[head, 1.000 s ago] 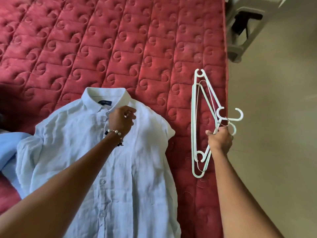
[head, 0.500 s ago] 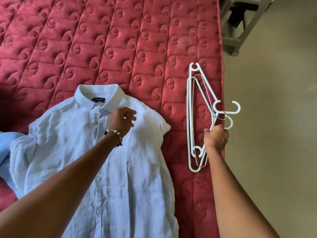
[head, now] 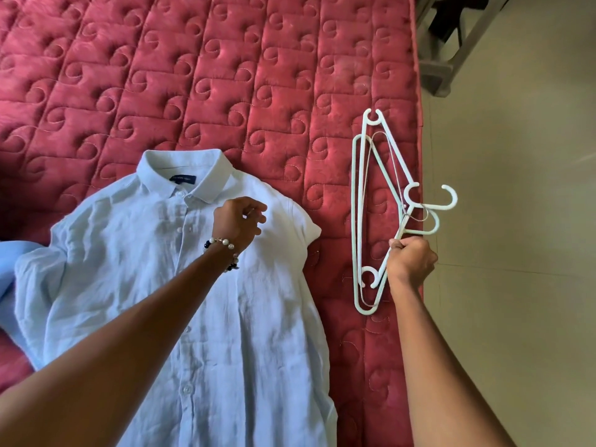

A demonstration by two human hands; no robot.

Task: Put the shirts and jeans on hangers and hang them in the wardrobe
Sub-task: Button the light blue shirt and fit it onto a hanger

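A pale blue button-up shirt (head: 154, 285) lies flat, front up, on the red quilted mattress (head: 225, 75), collar toward the far side. My left hand (head: 237, 221), with a bead bracelet at the wrist, hovers over the shirt's chest just right of the button placket, fingers curled with nothing visible in them. My right hand (head: 411, 259) grips a bundle of white plastic hangers (head: 358, 204) near their necks. The hangers lie along the mattress's right edge, their hooks sticking out over the floor.
Another light blue garment (head: 13, 259) lies at the left edge, partly under the shirt's sleeve. A beige tiled floor (head: 516, 221) runs along the right of the mattress. A grey piece of furniture (head: 451, 43) stands at the top right.
My left hand has drifted a little to the right of the shirt's placket. My right hand keeps its hold on the hangers, which have barely moved.
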